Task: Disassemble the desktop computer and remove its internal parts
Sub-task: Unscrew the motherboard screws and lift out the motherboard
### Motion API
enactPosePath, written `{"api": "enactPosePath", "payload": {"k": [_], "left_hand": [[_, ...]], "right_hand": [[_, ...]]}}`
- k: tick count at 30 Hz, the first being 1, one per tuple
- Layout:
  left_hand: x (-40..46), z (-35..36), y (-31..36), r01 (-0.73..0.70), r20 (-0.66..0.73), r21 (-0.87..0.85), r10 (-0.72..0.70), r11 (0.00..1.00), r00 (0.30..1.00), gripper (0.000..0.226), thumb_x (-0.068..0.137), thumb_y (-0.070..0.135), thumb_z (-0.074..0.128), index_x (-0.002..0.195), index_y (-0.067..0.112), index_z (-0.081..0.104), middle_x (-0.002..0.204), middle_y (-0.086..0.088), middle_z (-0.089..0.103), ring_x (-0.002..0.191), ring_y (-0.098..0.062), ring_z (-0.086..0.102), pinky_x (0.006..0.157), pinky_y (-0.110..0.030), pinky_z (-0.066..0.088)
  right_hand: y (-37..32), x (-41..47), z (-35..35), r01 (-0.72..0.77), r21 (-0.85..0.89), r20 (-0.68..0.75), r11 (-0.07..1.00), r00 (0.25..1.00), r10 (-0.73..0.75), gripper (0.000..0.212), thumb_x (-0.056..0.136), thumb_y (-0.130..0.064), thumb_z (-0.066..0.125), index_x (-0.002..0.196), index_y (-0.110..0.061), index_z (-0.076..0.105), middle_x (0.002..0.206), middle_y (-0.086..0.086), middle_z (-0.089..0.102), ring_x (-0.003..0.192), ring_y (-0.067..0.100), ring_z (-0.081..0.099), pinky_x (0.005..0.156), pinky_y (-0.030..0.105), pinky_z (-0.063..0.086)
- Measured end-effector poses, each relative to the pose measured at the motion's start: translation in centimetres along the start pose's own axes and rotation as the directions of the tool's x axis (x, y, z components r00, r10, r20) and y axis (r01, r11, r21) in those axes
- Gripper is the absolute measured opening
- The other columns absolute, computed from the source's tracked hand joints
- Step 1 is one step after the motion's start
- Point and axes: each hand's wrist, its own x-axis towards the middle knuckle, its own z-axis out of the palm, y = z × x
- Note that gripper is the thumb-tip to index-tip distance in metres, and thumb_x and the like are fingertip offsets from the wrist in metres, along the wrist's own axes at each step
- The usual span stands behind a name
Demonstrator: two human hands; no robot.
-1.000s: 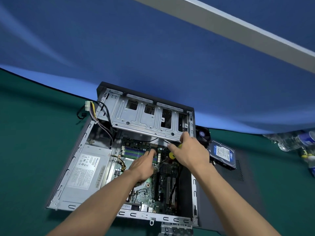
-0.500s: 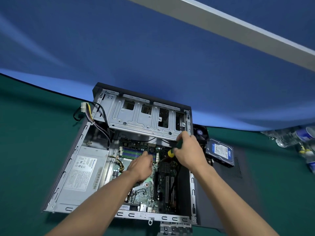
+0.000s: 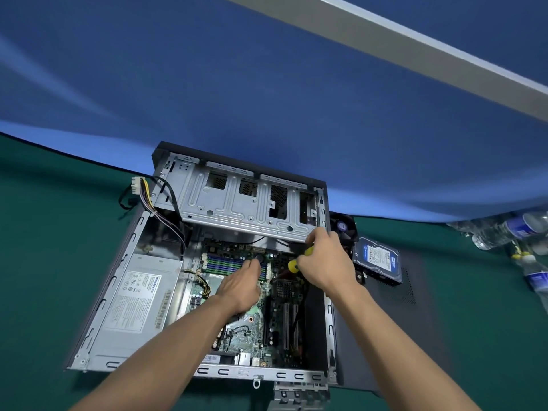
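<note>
Computer case point(image 3: 231, 203) bare matt sheet metal; screwdriver point(image 3: 293, 264) handle glossy yellow plastic; table point(image 3: 59, 232) covering matt green cloth.

A raised grey metal drive cage point(image 3: 243, 203) overhangs the green motherboard point(image 3: 252, 318), narrowing access from behind; green table point(image 3: 53, 232) lies open left of the case.

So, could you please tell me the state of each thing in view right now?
computer case: open, lying flat
drive cage: tilted up
hard drive: out, beside case
power supply: still mounted
screwdriver: gripped by right hand
left hand: resting on motherboard
</note>
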Motion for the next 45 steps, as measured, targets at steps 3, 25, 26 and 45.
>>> {"api": "enactPosePath", "payload": {"k": [3,25,26,45], "left_hand": [[-0.1,0.1,0.0,-0.008,0.007,0.008,0.008,1.0,1.0,0.024,0.088,0.009,0.052,0.104,0.017,0.036,0.104,-0.001,0.046,0.08,-0.015,0.048,0.068,-0.028,0.036],[0.1,0.3,1.1,-0.119,0.041,0.384,0.111,0.916,0.993,0.07,0.087,-0.006,0.041,0.144,0.033,0.031,0.144,-0.021,0.03,0.101,-0.027,0.057,0.064,-0.028,0.047],[0.2,0.3,1.2,-0.128,0.018,0.41,0.132,0.903,0.991,0.062,0.089,-0.001,0.043,0.142,0.031,0.036,0.141,-0.02,0.033,0.109,-0.028,0.053,0.07,-0.03,0.049],[2.1,0.1,1.5,-0.173,-0.038,0.444,0.211,0.879,0.977,0.045,0.088,0.016,0.061,0.131,0.028,0.052,0.131,-0.006,0.046,0.127,-0.024,0.037,0.109,-0.038,0.026]], "right_hand": [[-0.1,0.0,-0.2,-0.023,-0.027,0.005,0.999,1.0,0.023,0.027,0.089,-0.04,0.051,0.1,-0.016,0.051,0.099,0.003,0.058,0.081,0.025,0.06,0.065,0.031,0.043],[0.3,0.1,0.3,0.095,0.007,-0.006,0.995,0.995,-0.095,0.024,0.095,-0.025,0.046,0.116,-0.013,0.045,0.118,0.007,0.048,0.09,0.028,0.053,0.072,0.032,0.038],[0.3,0.1,0.3,0.088,0.012,0.0,0.996,0.996,-0.088,0.03,0.092,-0.027,0.052,0.118,-0.014,0.044,0.118,0.006,0.045,0.094,0.028,0.054,0.073,0.031,0.038],[2.6,0.0,0.3,0.158,0.122,-0.001,0.98,0.987,-0.159,0.023,0.093,-0.029,0.055,0.113,-0.023,0.048,0.11,-0.001,0.058,0.085,0.018,0.057,0.071,0.029,0.043]]}}
